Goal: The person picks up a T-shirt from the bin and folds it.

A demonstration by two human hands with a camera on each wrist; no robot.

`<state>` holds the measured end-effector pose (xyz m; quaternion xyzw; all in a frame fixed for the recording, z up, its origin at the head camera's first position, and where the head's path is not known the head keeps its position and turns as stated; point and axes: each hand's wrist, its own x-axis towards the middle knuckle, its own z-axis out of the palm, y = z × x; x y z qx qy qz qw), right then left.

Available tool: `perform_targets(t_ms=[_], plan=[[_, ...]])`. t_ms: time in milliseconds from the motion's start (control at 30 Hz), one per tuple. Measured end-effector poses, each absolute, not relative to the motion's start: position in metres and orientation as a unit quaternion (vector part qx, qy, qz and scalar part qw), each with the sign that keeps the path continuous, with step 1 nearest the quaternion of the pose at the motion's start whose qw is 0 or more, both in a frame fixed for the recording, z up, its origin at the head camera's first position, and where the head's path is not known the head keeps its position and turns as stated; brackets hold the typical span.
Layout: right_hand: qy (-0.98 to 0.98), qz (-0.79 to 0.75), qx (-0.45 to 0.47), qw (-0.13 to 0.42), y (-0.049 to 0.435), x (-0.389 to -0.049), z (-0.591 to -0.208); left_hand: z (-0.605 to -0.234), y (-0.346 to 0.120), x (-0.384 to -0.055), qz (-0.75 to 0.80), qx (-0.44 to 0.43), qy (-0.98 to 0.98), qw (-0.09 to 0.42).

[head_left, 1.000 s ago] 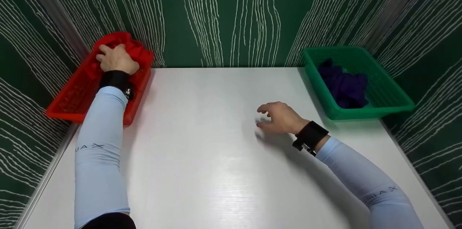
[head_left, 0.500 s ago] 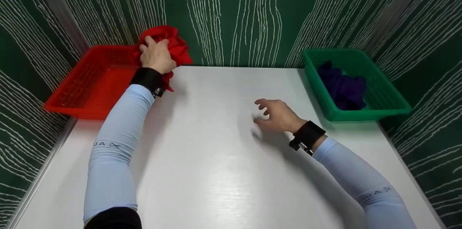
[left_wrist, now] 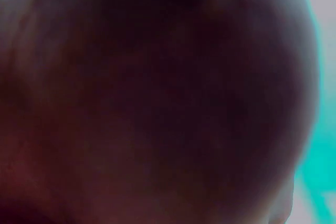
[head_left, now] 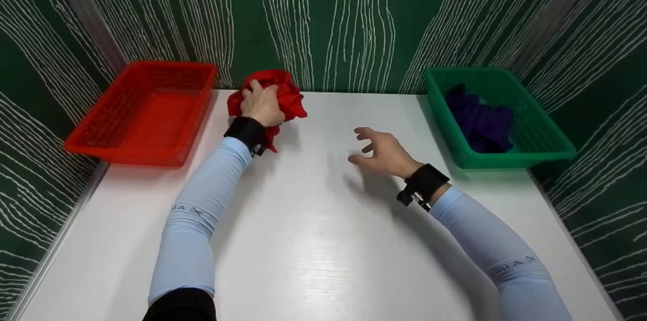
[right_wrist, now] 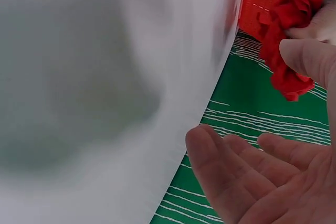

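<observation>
Over white tabletop (head_left: 288,240), gripping bunched red cloth (head_left: 291,98) (no clear long axis) in the left hand (head_left: 264,106), between red basket (head_left: 156,124) and right hand (head_left: 386,154); holding the right's fingers parted, empty, with the cloth forward-left of them.

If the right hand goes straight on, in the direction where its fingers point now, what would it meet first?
Most likely the red cloth gripped by the left hand; the right hand points roughly toward it, though their heights are hard to compare, so it may miss.
</observation>
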<state>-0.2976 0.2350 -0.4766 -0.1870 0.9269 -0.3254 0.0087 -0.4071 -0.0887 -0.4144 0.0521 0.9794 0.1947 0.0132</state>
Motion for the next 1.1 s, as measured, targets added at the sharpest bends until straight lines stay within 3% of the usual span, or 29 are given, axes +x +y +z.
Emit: perform_targets(t_ms=[367,533,700,767,933,1000,1100], plan=[[0.925,-0.330,-0.183,0.033,0.217,-0.310,-0.478,-0.470,-0.050,-0.390,0.120,0.088,0.984,0.093],[0.929,-0.319,-0.182,0.047,0.208,-0.319,-0.477,-0.468,-0.037,-0.383,0.106,0.123,0.977,0.140],[0.929,-0.321,-0.179,0.050,0.201,-0.326,-0.475,-0.453,-0.043,-0.378,0.213,0.182,0.939,0.199],[0.928,-0.325,-0.176,0.045,0.199,-0.329,-0.474,-0.447,-0.050,-0.378,0.268,0.193,0.926,0.182],[0.932,-0.324,-0.160,0.020,0.198,-0.332,-0.473,-0.437,-0.066,-0.381,0.320,0.163,0.931,0.063],[0.934,-0.320,-0.160,0.009,0.197,-0.334,-0.474,-0.437,-0.069,-0.379,0.304,0.148,0.939,0.061],[0.934,-0.314,-0.169,-0.002,0.195,-0.338,-0.475,-0.442,-0.068,-0.374,0.277,0.145,0.944,0.108]])
